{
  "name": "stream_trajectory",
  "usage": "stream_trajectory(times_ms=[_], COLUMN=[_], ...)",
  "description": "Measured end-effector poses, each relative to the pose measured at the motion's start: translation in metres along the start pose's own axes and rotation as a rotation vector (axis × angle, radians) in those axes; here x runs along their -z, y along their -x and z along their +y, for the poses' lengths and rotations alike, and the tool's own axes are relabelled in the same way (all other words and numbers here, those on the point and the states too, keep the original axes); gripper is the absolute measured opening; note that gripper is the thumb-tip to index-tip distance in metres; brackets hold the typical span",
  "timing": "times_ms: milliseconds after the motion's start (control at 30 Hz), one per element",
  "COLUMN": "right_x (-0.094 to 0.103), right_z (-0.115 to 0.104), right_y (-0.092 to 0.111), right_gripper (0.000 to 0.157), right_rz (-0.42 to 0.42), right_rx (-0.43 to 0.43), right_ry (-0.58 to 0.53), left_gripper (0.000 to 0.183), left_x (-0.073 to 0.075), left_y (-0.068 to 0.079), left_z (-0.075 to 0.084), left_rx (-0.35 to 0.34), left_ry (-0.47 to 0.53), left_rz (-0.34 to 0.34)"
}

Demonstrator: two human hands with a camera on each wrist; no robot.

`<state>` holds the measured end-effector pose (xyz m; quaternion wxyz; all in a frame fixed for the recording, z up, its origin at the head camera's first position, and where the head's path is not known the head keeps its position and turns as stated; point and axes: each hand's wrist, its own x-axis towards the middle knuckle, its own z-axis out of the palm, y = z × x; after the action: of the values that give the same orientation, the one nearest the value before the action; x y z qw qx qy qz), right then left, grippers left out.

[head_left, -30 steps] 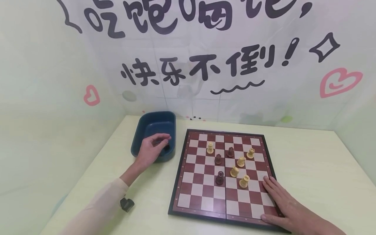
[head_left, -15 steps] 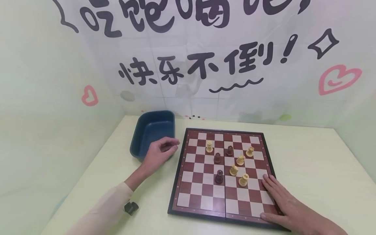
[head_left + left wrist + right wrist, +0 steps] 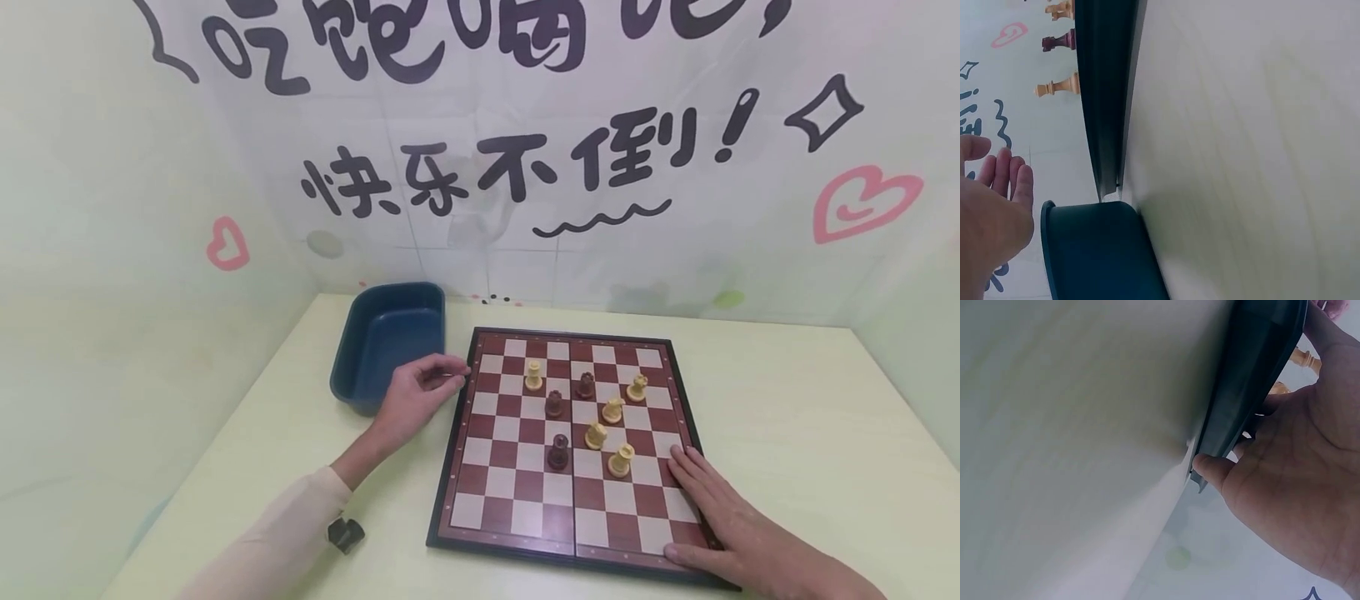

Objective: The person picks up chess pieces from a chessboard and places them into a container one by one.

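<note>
My left hand [image 3: 420, 396] hovers by the left edge of the chessboard [image 3: 525, 523], its fingers loosely bent, with nothing seen in its grasp. The left wrist view shows the thumb apart from the fingers of that left hand [image 3: 994, 206]. At the board's right edge my right hand [image 3: 731, 521] rests with fingers spread across the border. In the right wrist view, a finger of the right hand [image 3: 1291, 469] touches the board's dark side. Several chess pieces stand upright, including a cream piece [image 3: 533, 377], a dark rook [image 3: 558, 452] and a cream rook [image 3: 620, 461].
Left of the board sits a deep blue tub [image 3: 348, 367]; its near floor is hidden by the wall and left hand. A black clip-like thing [image 3: 347, 535] shows beside the left sleeve [image 3: 277, 537]. Behind the table [image 3: 795, 400] hangs a white sheet with dark lettering.
My left hand has moved right from over the tub to the board's left edge. A small dark thing below its fingertips a second ago is out of sight. The right hand stays put.
</note>
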<state>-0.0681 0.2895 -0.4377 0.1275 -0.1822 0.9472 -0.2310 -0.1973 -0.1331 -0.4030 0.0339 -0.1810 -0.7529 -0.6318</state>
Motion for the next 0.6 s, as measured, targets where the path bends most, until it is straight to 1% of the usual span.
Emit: stream_trajectory(times_ms=[167,400,533,600], right_x=[0.000,-0.002,-0.004,-0.004], right_z=[0.001,0.002,0.003,0.003], right_y=[0.002,0.004,0.005,0.005], right_gripper=[0.102,0.101,0.099,0.099], right_rz=[0.030,0.075,0.103,0.106], right_rx=[0.019,0.050,0.097,0.107], right_ry=[0.018,0.036,0.053,0.055], left_gripper=[0.022,0.024,0.027,0.028], left_x=[-0.008,-0.017,-0.021,-0.024], left_y=[0.003,0.002,0.004,0.004], left_z=[0.001,0.003,0.001,0.000], left_rx=[0.049,0.052,0.082,0.093], left_ry=[0.039,0.061,0.085,0.085], left_rz=[-0.028,-0.087,-0.114,-0.124])
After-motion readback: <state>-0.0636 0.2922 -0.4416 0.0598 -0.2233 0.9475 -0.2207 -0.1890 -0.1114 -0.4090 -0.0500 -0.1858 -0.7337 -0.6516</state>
